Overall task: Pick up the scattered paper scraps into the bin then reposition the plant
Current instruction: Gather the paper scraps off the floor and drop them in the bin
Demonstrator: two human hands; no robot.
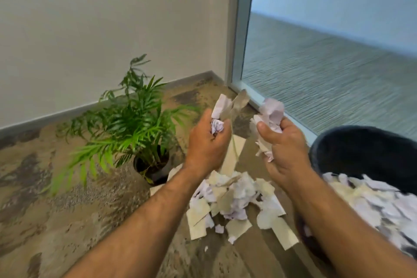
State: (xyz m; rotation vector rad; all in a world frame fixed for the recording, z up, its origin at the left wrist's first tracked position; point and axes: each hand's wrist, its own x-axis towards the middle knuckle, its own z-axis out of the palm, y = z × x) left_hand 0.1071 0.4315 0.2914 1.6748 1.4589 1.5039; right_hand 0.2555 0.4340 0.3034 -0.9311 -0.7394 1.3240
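Fists first: the right hand (pixel 284 142) is clenched round a wad of scraps (pixel 270 111), and the left hand (pixel 208 140) grips another bunch (pixel 222 106), both held up just left of the bin (pixel 361 149). Best play: swing both right over its rim before letting go, so nothing flutters loose. More scraps in a floor pile (pixel 237 201) sit against the bin's left side; the plant (pixel 135 124) stands farther left.

No text, label, brand, number or sign can be read anywhere; the paper scraps (pixel 234 201) on the floor at six o'clock carry faint dark marks, too blurred to make out as writing.
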